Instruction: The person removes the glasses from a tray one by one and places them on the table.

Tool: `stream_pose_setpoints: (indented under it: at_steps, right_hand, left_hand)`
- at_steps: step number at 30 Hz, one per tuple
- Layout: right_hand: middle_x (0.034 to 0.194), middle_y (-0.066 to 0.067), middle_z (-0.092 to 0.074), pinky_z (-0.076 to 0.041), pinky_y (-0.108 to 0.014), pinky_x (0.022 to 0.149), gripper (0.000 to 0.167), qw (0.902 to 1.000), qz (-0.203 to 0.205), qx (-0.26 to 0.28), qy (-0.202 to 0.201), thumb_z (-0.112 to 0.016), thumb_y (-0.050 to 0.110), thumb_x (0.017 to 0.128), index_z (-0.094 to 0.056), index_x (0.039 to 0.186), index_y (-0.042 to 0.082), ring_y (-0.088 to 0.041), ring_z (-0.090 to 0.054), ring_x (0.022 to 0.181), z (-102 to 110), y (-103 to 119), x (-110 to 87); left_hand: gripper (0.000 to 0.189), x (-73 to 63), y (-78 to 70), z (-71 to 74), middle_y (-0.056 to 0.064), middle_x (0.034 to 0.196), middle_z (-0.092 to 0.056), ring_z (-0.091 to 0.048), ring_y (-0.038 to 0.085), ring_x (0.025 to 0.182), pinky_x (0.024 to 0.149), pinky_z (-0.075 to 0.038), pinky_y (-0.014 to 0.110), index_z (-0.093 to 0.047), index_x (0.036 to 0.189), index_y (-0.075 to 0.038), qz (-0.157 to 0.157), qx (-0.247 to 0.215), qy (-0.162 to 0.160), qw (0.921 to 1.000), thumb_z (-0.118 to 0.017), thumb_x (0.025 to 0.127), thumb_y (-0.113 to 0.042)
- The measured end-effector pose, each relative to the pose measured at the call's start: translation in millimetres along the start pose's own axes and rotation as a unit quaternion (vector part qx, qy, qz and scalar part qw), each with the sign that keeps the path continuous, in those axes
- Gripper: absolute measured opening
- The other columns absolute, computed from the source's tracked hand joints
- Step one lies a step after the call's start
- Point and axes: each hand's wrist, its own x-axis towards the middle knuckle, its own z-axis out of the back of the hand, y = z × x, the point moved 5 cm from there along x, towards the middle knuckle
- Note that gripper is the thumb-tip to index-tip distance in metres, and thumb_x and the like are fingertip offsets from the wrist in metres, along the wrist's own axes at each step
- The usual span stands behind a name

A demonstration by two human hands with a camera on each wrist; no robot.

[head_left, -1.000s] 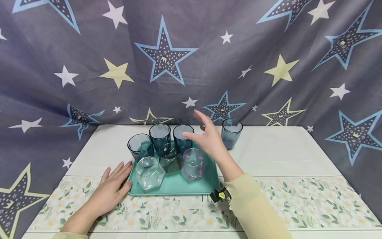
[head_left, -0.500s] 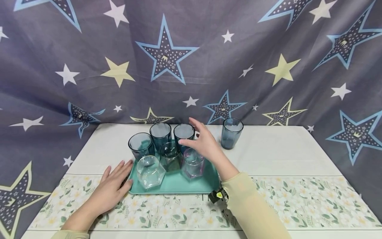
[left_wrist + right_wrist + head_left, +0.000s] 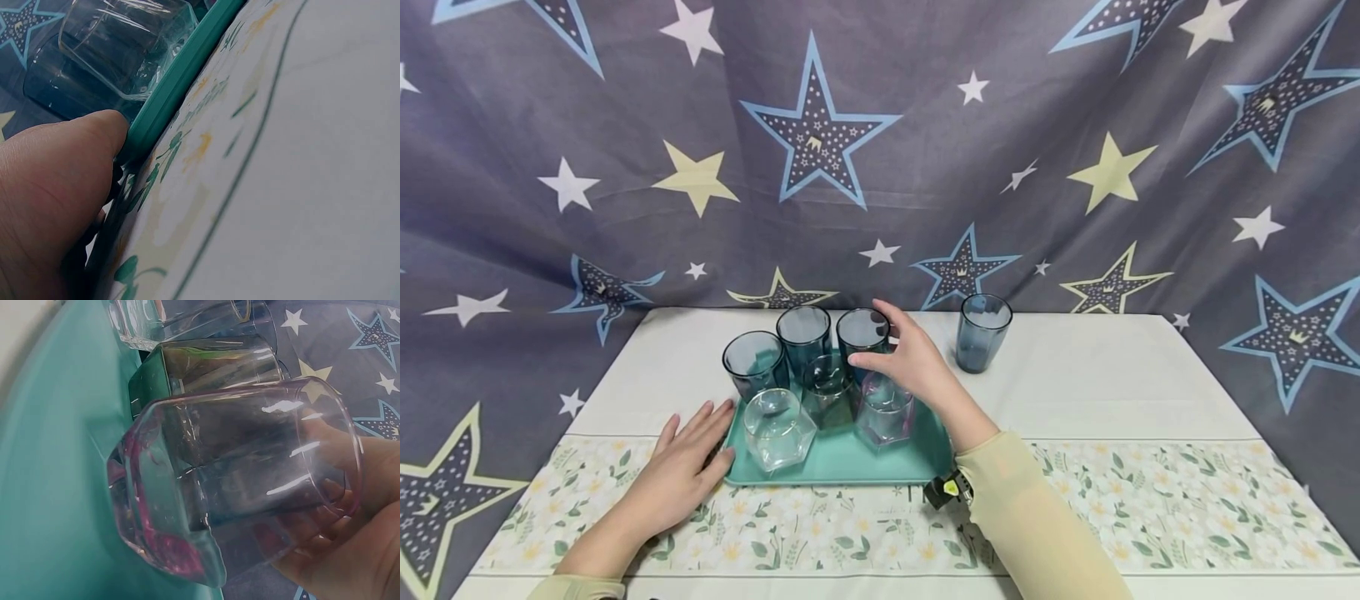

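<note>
Far left, the left hand (image 3: 688,471) rests on the counter (image 3: 1120,371), fingers extended and slightly spread, gripping nothing. Its thumb and fingertips touch the left edge of the green tray (image 3: 842,469), a position consistent with steadying it.

The tray carries six upright glasses in two rows. At the left are the left blue glass (image 3: 752,368), behind, and the clear glass (image 3: 775,437), in front. Next come the middle blue glass (image 3: 803,332) and, before it, the smoke-tinted glass (image 3: 827,396). The close spacing presumably saves room; a bare strip remains along the front.

At the right of the rear row stands the third blue glass (image 3: 859,329), with the pink-tinted glass (image 3: 883,417) in front. The right hand (image 3: 913,358) holds that third blue glass near its rim, thumb on the near side, fingers round the far side, likely because its neighbours block a lower hold. Seen through the pink-tinted glass in the wrist view, the firmness of contact cannot be confirmed.

Farthest right, the lone blue glass (image 3: 981,337) stands upright on the counter, clear of the tray.
</note>
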Motion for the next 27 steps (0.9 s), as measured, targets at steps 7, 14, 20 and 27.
stream_pose_setpoints:
  at_steps: [7, 14, 20, 27]
  right_hand:
    - [0.164, -0.014, -0.054, -0.054, -0.054, 0.111, 0.095, 1.0000, 0.004, -0.002, -0.001, -0.094, 0.027, 0.093, -0.042, 0.171, 0.013, -0.038, -0.055, 0.146, -0.8, -0.2, 1.8]
    - [0.161, -0.009, -0.058, -0.053, -0.055, 0.112, 0.091, 0.9999, 0.001, -0.009, -0.009, -0.095, 0.029, 0.091, -0.048, 0.168, 0.019, -0.036, -0.059, 0.143, 0.8, -1.9, 1.9]
    - [0.159, -0.007, -0.059, -0.054, -0.054, 0.111, 0.088, 0.9998, -0.007, -0.012, -0.015, -0.096, 0.031, 0.090, -0.052, 0.166, 0.022, -0.033, -0.060, 0.142, 2.1, -3.7, 1.8]
    - [0.156, -0.004, -0.062, -0.056, -0.053, 0.108, 0.086, 0.9996, -0.014, -0.010, -0.024, -0.097, 0.033, 0.088, -0.055, 0.164, 0.026, -0.031, -0.061, 0.141, 2.8, -4.5, 1.3]
  left_hand:
    - [0.064, -0.7, 0.1, 0.3, 0.020, 0.177, -0.034, -0.025, 0.048, 0.164, 0.131, 0.001, 0.069, -0.040, 0.170, -0.001, 0.003, 0.000, 0.002, 1.0000, -0.052, 0.118, -0.038]
    - [0.065, 0.9, 0.9, -0.3, 0.018, 0.178, -0.033, -0.023, 0.046, 0.165, 0.131, 0.002, 0.069, -0.039, 0.171, -0.002, 0.006, 0.004, 0.006, 1.0000, -0.051, 0.119, -0.039]
    - [0.065, 1.4, 0.4, 0.1, 0.018, 0.178, -0.033, -0.023, 0.046, 0.165, 0.131, 0.002, 0.069, -0.038, 0.171, -0.002, 0.004, 0.003, 0.007, 1.0000, -0.051, 0.119, -0.039]
    - [0.065, 0.6, -0.3, 0.4, 0.019, 0.178, -0.032, -0.023, 0.047, 0.165, 0.131, 0.001, 0.069, -0.038, 0.171, -0.001, 0.002, 0.001, 0.005, 1.0000, -0.051, 0.119, -0.037]
